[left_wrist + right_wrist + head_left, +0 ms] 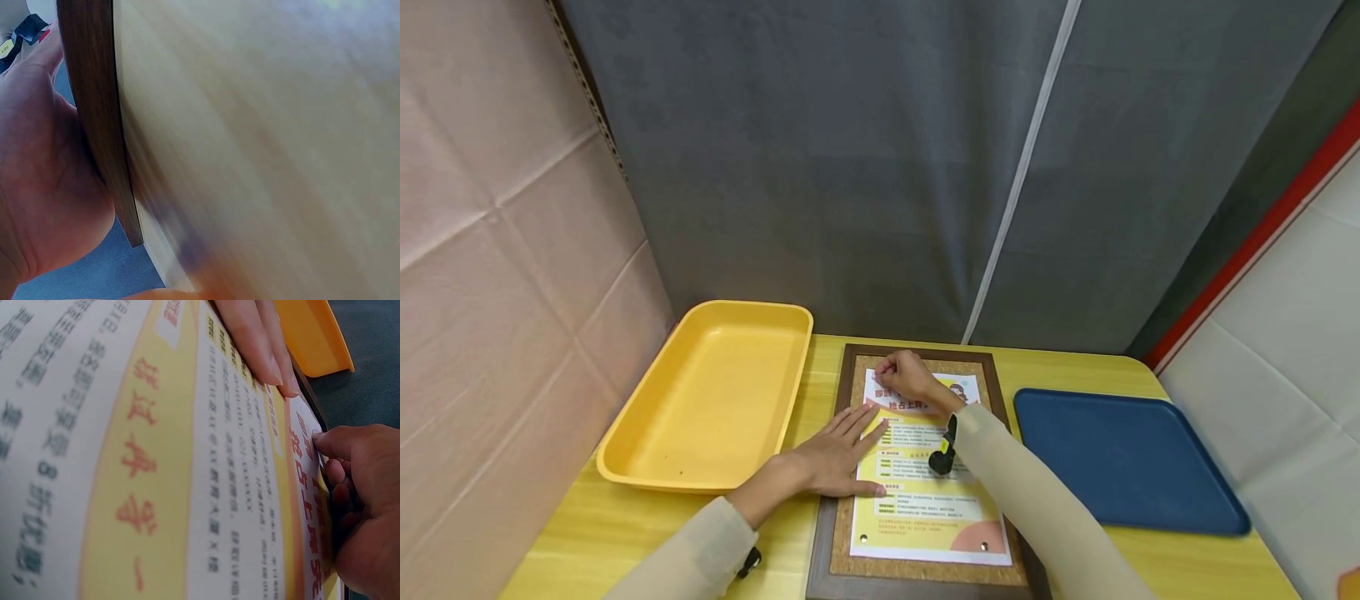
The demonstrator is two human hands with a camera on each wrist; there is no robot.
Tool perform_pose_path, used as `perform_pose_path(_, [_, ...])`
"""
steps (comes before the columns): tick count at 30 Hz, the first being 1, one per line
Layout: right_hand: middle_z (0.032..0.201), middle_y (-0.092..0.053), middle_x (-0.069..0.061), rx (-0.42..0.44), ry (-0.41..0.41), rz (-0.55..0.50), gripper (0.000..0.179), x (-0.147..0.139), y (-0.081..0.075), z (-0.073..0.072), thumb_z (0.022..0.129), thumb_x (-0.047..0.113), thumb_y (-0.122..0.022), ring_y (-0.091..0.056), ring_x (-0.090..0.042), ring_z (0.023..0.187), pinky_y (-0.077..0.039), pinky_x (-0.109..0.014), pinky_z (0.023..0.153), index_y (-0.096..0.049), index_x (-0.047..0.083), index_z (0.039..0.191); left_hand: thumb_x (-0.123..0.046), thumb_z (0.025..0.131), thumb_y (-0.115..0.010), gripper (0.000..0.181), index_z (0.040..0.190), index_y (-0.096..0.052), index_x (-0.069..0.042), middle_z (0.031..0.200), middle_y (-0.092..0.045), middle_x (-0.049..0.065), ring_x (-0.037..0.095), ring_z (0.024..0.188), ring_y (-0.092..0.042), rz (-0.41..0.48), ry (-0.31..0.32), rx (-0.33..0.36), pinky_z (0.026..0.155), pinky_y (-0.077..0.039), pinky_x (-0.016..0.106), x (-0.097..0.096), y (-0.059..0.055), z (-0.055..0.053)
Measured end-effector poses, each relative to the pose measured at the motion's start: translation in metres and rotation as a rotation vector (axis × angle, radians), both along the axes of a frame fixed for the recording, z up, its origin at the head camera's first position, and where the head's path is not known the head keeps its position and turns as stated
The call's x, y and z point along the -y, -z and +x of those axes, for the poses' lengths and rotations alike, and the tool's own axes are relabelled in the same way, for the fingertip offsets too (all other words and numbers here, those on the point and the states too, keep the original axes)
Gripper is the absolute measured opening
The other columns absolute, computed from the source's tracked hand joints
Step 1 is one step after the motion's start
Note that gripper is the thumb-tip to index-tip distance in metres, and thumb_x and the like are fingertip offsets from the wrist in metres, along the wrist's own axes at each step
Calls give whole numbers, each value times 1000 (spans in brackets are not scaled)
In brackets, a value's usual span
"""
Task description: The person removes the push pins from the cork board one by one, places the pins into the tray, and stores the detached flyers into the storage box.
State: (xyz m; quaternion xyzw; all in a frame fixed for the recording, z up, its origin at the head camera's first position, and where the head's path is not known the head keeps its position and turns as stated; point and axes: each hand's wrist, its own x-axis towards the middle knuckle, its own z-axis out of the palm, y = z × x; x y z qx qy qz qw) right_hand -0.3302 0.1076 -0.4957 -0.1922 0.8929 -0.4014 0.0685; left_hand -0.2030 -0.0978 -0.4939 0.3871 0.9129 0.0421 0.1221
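A printed paper poster lies on a cork board with a dark wooden frame. Round metal tacks sit at the poster's two near corners. My left hand lies flat with spread fingers across the poster's left edge and the frame. At the far left corner, my right hand bends over the paper. In the right wrist view, one digit of the right hand touches the poster's edge while other fingers curl under; whether it pinches a tack is hidden.
To the left stands a deep yellow tray. A flat blue tray lies on the right side of the yellow wood-grain table. Behind the table hangs a grey curtain, with pale panels at the sides.
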Motion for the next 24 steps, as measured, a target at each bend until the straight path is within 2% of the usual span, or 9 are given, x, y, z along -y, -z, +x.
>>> perform_pose_path(11, [83, -70, -5, -18, -23, 17, 9, -1, -1, 0, 97, 3, -69, -57, -9, 66, -46, -20, 60, -78, 1, 98, -83, 98, -42, 107, 172, -10, -12, 178, 3, 16, 32, 165, 5, 54, -4, 41, 133, 0, 52, 1, 5, 0])
perform_pose_path(20, [84, -71, -5, -18, -36, 8, 10, -2, 0, -2, 97, 3, -67, -58, -9, 66, -47, -21, 60, -78, 2, 97, -81, 99, -42, 105, 172, -11, -13, 178, 0, 16, 32, 165, 0, -3, 6, -14, 133, -7, 51, 0, 0, -1])
perform_pose_path(24, [84, -71, -4, -5, -35, 15, 10, -2, -1, -3, 97, 3, -68, -57, -8, 67, -46, -20, 61, -78, 2, 97, -81, 99, -42, 104, 172, -11, -13, 178, 0, 16, 32, 165, 0, -3, 1, -9, 133, -7, 51, -1, 1, -1])
